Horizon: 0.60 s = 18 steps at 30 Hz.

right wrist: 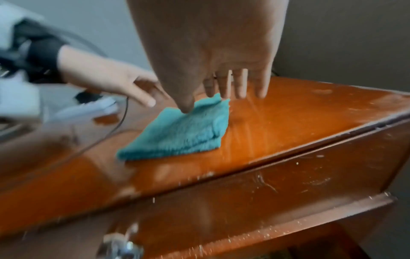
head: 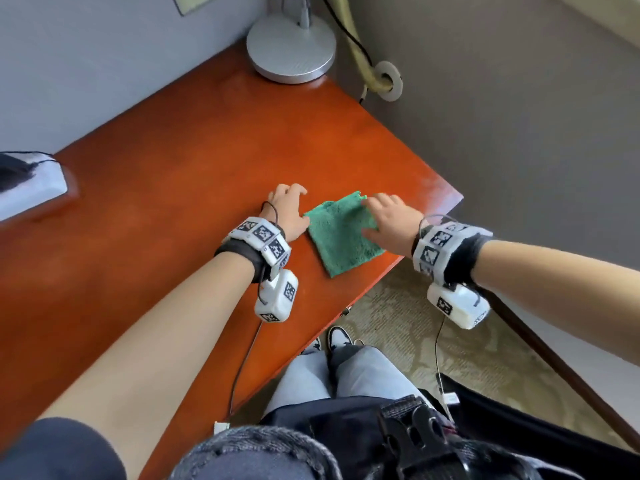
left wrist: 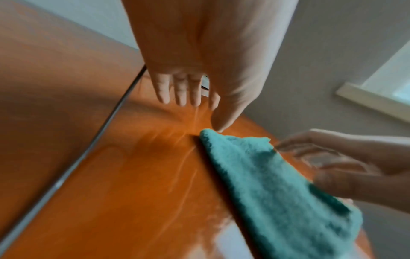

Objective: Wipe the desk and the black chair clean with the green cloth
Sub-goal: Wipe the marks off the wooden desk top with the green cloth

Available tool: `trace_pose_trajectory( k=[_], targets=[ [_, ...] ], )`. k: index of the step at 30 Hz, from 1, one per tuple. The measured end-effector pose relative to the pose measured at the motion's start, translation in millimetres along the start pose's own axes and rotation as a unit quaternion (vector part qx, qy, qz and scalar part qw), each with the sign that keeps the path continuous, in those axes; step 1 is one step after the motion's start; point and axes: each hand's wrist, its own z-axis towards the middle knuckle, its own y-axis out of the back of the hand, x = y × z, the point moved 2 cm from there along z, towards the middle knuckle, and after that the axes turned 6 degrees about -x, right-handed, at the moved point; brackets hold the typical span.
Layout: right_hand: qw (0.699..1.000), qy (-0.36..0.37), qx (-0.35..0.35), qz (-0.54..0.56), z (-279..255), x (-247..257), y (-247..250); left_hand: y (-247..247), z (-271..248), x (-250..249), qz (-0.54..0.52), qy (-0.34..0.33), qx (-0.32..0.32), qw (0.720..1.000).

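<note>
Green cloth (head: pixel 341 233) between both hands

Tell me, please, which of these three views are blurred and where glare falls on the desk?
Head view: mostly sharp, glare on the desk near the lamp base. Left wrist view: right hand smeared by motion. Right wrist view: soft throughout, left hand blurred, green cloth fairly clear.

Light: soft, even daylight, perhaps from the window (left wrist: pixel 386 70) at the right.
Glare: pale sheen on the bench (head: pixel 214 140) near the lamp base (head: pixel 291 50).
Blur: both wrist views smeared; head view sharper.
Distortion: wide-angle bending at the edges.
Shadows: faint, soft-edged.
</note>
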Motion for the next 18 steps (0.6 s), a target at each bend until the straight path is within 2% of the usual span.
trace_pose_trajectory(
  k=[2,5,8,12,18],
  targets=[
    [0.992,0.110,0.029,-0.055,-6,14,-15,-4,0,6,0.067,-0.020,-0.002,0.998],
    [0.977,0.169,0.060,-0.118,-7,30,-40,-12,1,13,0.131,-0.003,0.012,0.991],
    [0.977,0.167,0.059,-0.115,-2,31,-54,-23,-1,17,0.149,0.024,0.021,0.988],
    [0.980,0.162,0.048,-0.103,6,17,-56,-30,-3,16,0.157,0.037,-0.007,0.987],
    [0.998,0.048,0.011,-0.034,27,-23,-38,-31,-2,17,0.174,0.024,-0.026,0.984]
  ],
)
